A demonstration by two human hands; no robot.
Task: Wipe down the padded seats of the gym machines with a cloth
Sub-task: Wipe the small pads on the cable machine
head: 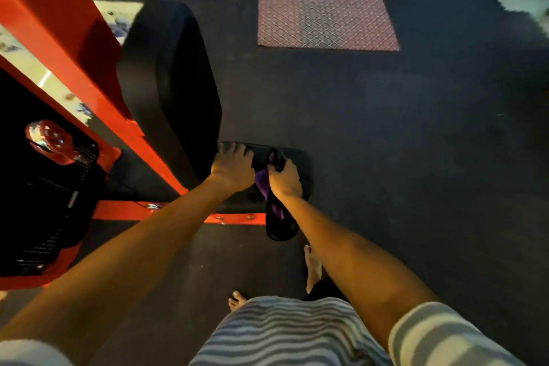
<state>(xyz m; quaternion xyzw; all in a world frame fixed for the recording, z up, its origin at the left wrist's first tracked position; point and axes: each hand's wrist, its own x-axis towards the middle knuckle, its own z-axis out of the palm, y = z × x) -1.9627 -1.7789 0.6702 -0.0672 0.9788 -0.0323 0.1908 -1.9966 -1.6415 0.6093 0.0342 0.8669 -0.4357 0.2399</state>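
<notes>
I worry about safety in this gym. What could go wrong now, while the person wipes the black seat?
The cloth, bunched in the right hand, has a long end hanging off the seat front; it may slip out. The bare foot stands near the red frame bar, so a toe could strike it. The left hand leans on the seat edge and might slide off.

The right hand (284, 180) hides part of the purple cloth (263, 184), its fingertips lost in dark folds. Both it and the left hand (231, 165) cover much of the padded seat (298, 157). The orange frame (59, 47) runs off the left edge.
</notes>
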